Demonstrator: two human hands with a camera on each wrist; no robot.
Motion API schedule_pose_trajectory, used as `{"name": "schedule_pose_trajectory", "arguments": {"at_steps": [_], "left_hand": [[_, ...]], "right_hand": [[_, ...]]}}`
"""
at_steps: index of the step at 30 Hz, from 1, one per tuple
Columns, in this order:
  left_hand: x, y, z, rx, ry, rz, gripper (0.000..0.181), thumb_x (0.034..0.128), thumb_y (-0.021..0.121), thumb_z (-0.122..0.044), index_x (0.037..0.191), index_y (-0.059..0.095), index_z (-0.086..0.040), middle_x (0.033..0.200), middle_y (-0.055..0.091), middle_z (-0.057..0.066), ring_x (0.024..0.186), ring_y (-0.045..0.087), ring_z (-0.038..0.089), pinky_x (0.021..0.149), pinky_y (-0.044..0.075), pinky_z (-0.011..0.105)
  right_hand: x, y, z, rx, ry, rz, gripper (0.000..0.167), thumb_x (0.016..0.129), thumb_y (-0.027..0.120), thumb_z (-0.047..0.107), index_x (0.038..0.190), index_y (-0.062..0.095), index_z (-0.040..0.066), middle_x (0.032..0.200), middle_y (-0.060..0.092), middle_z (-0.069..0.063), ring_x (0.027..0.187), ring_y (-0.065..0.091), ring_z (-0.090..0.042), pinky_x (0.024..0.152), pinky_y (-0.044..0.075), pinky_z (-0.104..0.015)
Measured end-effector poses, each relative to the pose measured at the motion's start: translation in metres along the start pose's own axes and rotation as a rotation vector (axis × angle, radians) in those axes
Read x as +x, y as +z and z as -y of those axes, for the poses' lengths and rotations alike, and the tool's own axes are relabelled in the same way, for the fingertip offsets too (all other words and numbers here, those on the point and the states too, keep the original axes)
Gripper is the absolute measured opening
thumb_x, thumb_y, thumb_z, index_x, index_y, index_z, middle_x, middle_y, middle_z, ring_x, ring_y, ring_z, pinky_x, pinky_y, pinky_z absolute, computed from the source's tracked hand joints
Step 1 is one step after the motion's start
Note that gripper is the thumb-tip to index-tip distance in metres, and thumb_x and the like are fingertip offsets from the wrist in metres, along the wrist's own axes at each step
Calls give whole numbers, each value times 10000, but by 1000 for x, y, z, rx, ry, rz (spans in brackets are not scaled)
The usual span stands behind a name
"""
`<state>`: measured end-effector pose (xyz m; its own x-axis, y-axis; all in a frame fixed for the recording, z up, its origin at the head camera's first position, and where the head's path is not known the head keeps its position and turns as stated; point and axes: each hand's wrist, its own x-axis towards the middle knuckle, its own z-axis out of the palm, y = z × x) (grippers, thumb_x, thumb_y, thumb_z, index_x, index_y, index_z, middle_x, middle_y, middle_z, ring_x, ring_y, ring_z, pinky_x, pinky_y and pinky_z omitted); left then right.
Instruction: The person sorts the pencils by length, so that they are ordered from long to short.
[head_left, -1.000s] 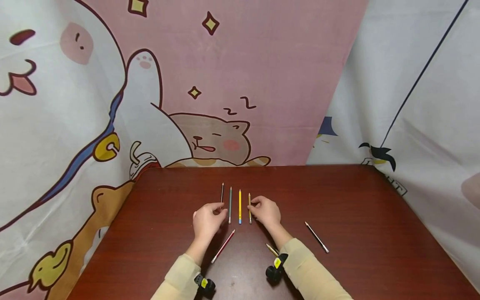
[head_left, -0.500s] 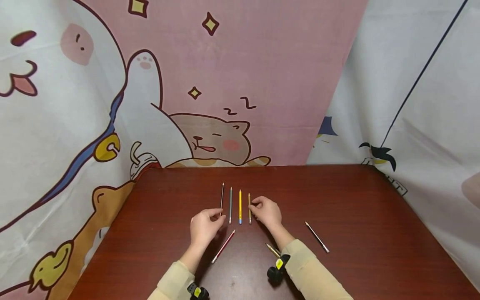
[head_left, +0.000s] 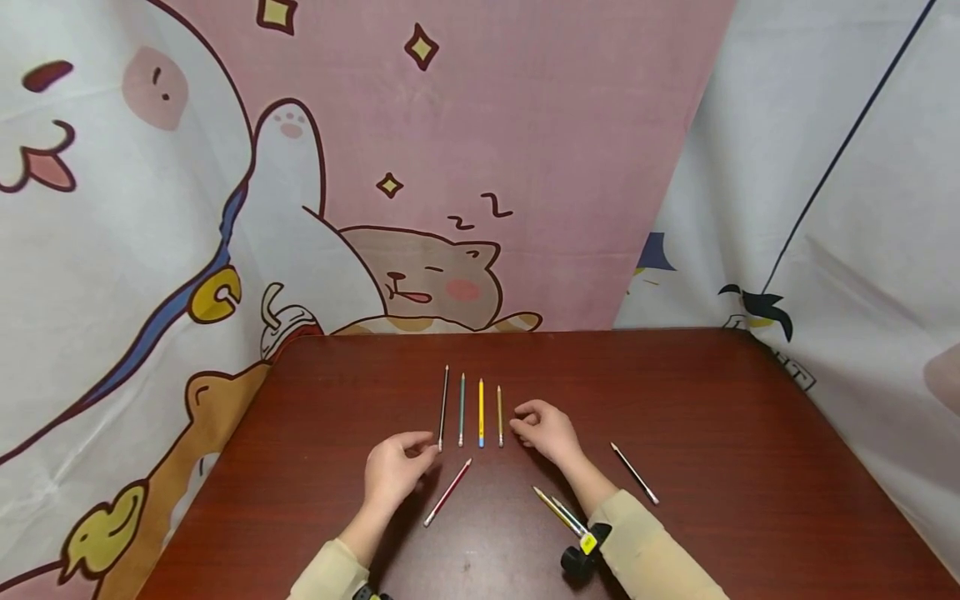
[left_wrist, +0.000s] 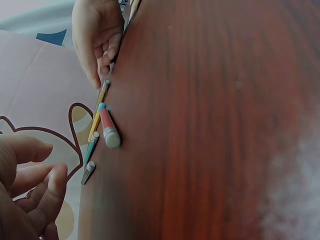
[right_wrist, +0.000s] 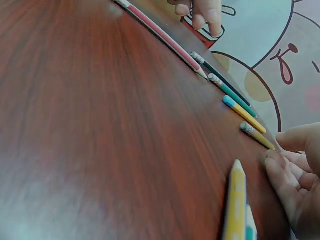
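Note:
Side by side near the table's middle lie a black pencil, a green pencil, a yellow pencil with a blue end and a gold pencil. My left hand is beside the black pencil's eraser end, fingers loosely bent; the left wrist view shows a gap between them and the pencil. Just right of the gold pencil hovers my right hand, holding nothing, its fingers loosely bent. In the right wrist view, its fingertips are close to the gold pencil.
A red pencil lies slanted between the forearms. Below the right wrist are another yellow pencil and a greenish one, partly covered by the wrist camera. Farther right lies a dark pencil. A printed cloth hangs behind the brown table.
My left hand has drawn back down and left along the black pencil, uncovering it. The right hand has let go of the gold pencil and shifted right, showing more of the two pencils below its wrist.

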<state>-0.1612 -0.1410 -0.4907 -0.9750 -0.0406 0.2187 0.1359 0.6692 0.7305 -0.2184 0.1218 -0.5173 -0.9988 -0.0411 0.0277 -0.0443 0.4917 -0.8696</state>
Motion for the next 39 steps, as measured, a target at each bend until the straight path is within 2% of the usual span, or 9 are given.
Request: {"name": "schedule_pose_trajectory", "arguments": {"at_steps": [5,8,12,15,20,26,34,39], "left_hand": [[-3,0,3,-63,-23,46,252,830,760,-178,1050,765,-57,758,691,-36,468,614,99,537,487,271],[-4,0,4,-69,-14,68,246,829,762,-175,1045,763,-56,751,675,-51,503,617,91,515,465,252],[-5,1,6,-47,25,83,232,813,776,-185,1013,771,-66,753,666,-79,651,632,72,596,476,250],[-7,1,6,-52,36,106,239,807,784,-194,1005,770,-60,764,670,-80,717,642,97,627,482,254],[-10,0,8,-72,28,148,263,804,787,-212,1016,766,-57,781,674,-73,721,640,93,616,480,243],[-13,-1,8,-101,15,184,278,804,784,-215,1032,761,-57,811,688,-62,709,644,68,601,485,232],[-16,2,7,-96,68,197,306,800,800,-235,1044,761,-54,875,727,-6,758,674,121,670,510,242],[-19,3,4,-85,95,225,309,792,806,-208,1053,758,-51,900,730,22,797,694,197,713,526,271]], "right_hand": [[-10,-10,-3,45,-63,9,226,867,717,103,1029,667,-45,729,663,-6,581,635,-115,558,543,-289],[-15,-14,-4,76,-52,19,218,863,718,79,1029,667,-54,749,667,-29,613,648,-143,586,558,-298],[-21,-20,-6,62,-21,53,236,875,721,88,1071,676,-37,808,670,-31,686,654,-150,630,555,-292],[-26,-27,-9,23,-46,75,254,877,730,114,1087,682,-20,858,676,-20,748,648,-146,668,532,-278],[-34,-37,-16,-15,-108,99,275,876,740,148,1101,686,0,935,703,-39,835,668,-184,740,517,-297],[-46,-48,-21,-2,-146,136,309,877,739,146,1134,676,-13,973,723,-63,864,679,-201,761,522,-291],[-60,-65,-24,-32,-170,153,331,905,724,189,1182,661,19,1016,721,-35,920,671,-206,798,522,-307],[-69,-76,-27,-46,-174,116,329,911,723,189,1192,658,32,1034,709,-26,926,669,-202,801,527,-313]]}}
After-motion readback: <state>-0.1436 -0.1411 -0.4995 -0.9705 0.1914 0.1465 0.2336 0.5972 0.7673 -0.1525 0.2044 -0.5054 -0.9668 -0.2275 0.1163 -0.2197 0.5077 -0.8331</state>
